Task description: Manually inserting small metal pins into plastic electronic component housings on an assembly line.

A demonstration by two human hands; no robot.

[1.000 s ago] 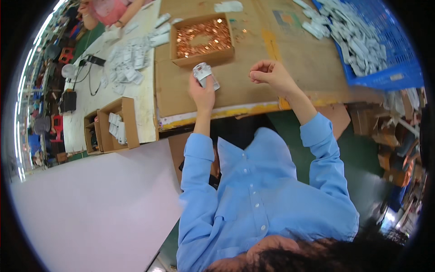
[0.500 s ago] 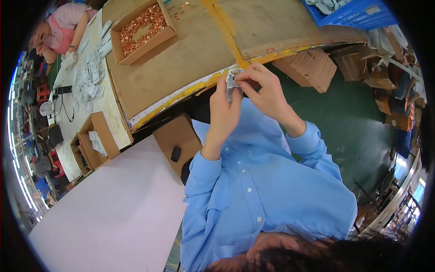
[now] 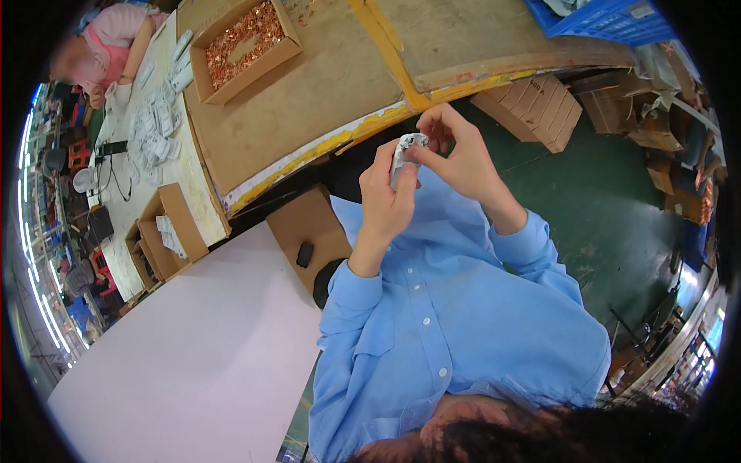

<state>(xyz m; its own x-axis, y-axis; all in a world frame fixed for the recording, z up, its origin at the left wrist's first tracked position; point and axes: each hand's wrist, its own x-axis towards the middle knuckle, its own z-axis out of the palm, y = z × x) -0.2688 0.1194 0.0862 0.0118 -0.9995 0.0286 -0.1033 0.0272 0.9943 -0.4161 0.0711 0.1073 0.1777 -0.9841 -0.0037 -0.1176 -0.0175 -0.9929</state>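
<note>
A small white plastic housing (image 3: 400, 160), open-topped with some darker bits at its upper end, is held up in front of my shirt, near the table's front edge. Around its left side my left hand (image 3: 384, 197) is closed, the thumb along the near face. My right hand (image 3: 463, 158) is curled at the housing's upper end, its thumb tip pressed on it and the fingers bent close beside. Whether a small part sits between the right fingertips is hidden.
A cardboard box of copper-coloured metal pieces (image 3: 247, 50) stands on the brown-topped table (image 3: 332, 92). White plastic parts (image 3: 157, 123) are heaped on the left bench, where a person in pink (image 3: 108, 46) sits. A blue crate (image 3: 610, 23) and cartons (image 3: 532, 112) are at right.
Both hands have come slightly down toward me with the housing, which is now tilted more. My right index finger has lifted and arched, while the thumb stays on the housing.
</note>
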